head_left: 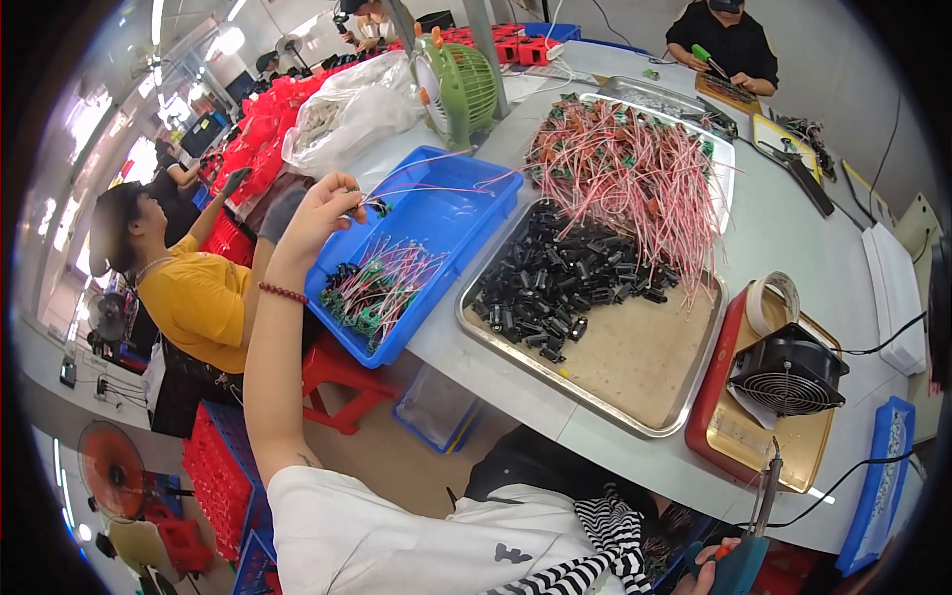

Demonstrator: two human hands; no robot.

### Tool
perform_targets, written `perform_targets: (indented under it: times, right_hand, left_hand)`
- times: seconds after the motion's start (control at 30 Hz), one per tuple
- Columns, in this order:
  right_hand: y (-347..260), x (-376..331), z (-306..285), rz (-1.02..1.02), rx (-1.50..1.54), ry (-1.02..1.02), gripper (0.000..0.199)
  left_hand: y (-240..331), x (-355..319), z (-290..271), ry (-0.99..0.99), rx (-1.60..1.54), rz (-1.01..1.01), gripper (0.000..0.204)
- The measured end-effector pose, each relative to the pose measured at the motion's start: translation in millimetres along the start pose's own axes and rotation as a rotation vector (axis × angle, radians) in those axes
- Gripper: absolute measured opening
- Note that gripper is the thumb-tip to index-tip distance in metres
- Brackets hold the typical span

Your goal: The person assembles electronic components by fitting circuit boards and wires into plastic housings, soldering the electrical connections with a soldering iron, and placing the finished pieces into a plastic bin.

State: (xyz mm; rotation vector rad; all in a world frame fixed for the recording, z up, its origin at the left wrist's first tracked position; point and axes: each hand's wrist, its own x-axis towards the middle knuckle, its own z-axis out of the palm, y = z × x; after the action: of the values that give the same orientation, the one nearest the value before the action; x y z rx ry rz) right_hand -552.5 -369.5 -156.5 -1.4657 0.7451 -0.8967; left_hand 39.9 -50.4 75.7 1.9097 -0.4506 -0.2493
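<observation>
Your left hand (322, 213) pinches a wired circuit board (379, 207) over the blue bin (466, 223) on the grey workbench (783, 238). Your right hand (716, 565) grips a soldering iron (764, 501) at the bench's near edge. Co-workers sit around the workshop.

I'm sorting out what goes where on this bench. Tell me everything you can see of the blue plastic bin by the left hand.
The blue bin is a shallow, rectangular tray of smooth plastic with a raised rim, lying flat and overhanging the white table's left edge. A cluster of small green circuit boards with pink wires fills its near corner; the rest is bare. The left hand hovers above it, pinching a wired piece whose wires trail across it. A metal tray adjoins its right side.
</observation>
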Motion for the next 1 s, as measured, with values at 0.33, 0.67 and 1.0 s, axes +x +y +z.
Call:
perform_targets:
  times: [0.33, 0.67, 1.0]
  right_hand:
    - [-15.3, 15.7, 21.1, -0.117, -0.011, -0.016, 0.054]
    - [-53.6, 29.2, 46.4, -0.252, -0.075, 0.062, 0.055]
    - [-88.1, 20.2, 62.8, -0.122, 0.075, 0.093, 0.048]
  left_hand:
    - [-156.5, -48.5, -84.6, 0.414, 0.932, -0.130, 0.017]
    - [-69.1, -67.1, 6.9, 0.610, 1.327, 0.080, 0.017]
    - [23.2, -123.7, 268.8, -0.607, 0.325, 0.774, 0.014]
